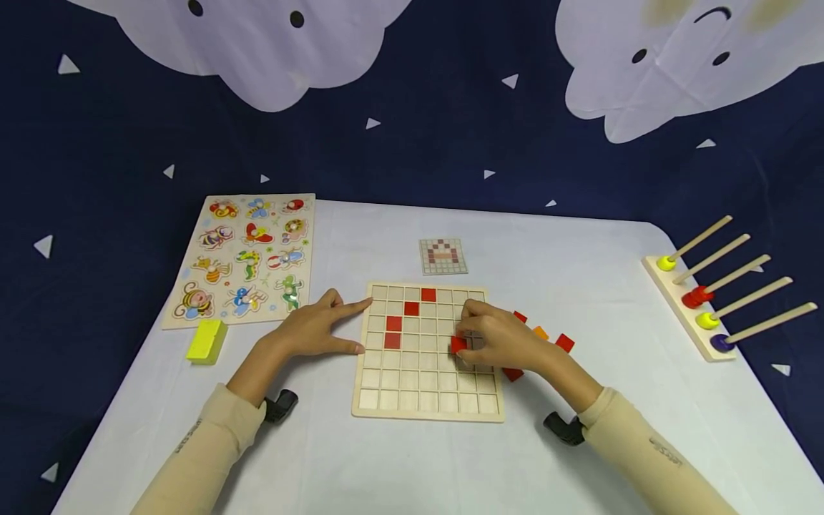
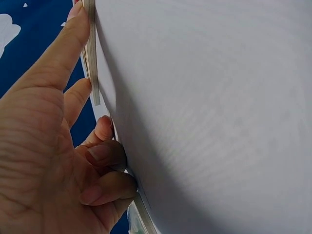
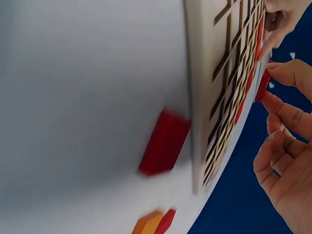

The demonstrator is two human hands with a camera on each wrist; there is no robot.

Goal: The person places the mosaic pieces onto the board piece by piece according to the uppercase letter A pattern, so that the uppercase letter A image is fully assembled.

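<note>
Our left hand (image 1: 315, 332), thumb and forefinger spread, touches a pale wooden grid board (image 1: 428, 360). Our right hand (image 1: 505, 337) pinches a red square tile (image 1: 458, 345) over it.

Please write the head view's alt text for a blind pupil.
A person's right hand pinches a red square tile over a pale wooden grid board bearing four red tiles; the left hand touches the board's left edge.

Children's play setting indicated: cloud-printed blue cloth (image 1: 425, 146) beyond the grid board (image 1: 418, 379), insect puzzle (image 1: 233, 252) to its left, peg stacker (image 1: 689, 319) to its right, white-covered counter (image 1: 367, 468) beneath.
</note>
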